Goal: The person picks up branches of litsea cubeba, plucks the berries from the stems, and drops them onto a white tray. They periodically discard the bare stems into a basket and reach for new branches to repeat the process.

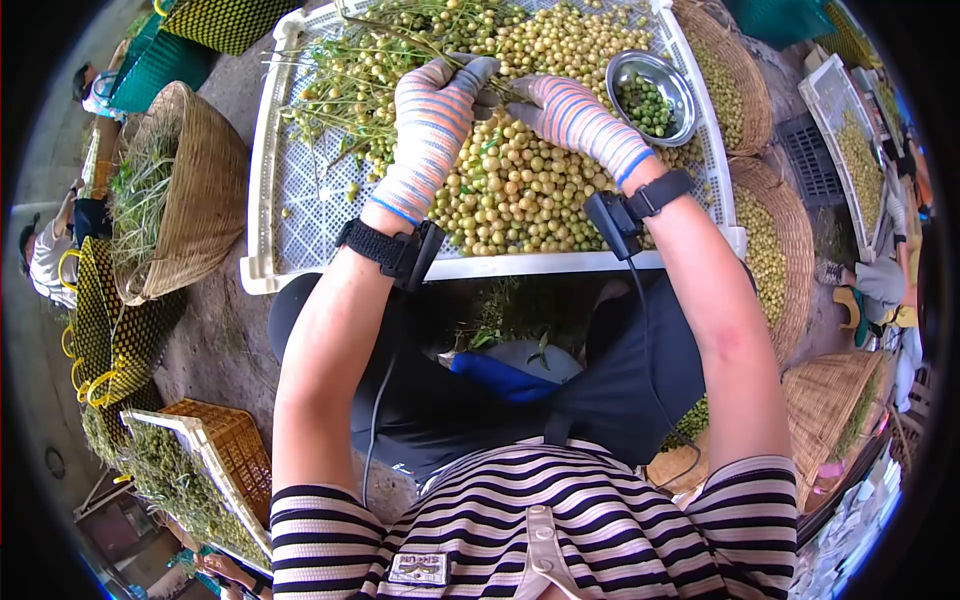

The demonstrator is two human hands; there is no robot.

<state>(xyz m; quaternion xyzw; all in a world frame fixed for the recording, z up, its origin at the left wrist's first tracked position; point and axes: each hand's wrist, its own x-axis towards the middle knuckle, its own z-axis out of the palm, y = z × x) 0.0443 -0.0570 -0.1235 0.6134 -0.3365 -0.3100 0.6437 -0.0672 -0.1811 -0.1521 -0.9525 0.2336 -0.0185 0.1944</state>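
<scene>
My left hand (438,118), in a striped knit glove with grey fingertips, is closed around a thin fruit stem (408,38). The stem crosses up and left over a heap of green stalks (335,105) with small round fruit on them. Close beside it, my right hand (572,118) wears a matching glove. Its thumb and fingers are pinched together near the stem's end, and what lies between them is hidden. Below both hands spreads a pile of loose yellowish-green round fruit (525,190) in a white mesh tray (300,232). A metal bowl (688,98) with small green fruit sits at the tray's right.
Wicker baskets of fruit (765,262) stand right of the tray. At left is a tall wicker basket (205,190) with stalks inside. A yellow crate (228,440) and a tray of stalks are lower left. Other people (50,255) are at the sides. Cables hang from my wristbands.
</scene>
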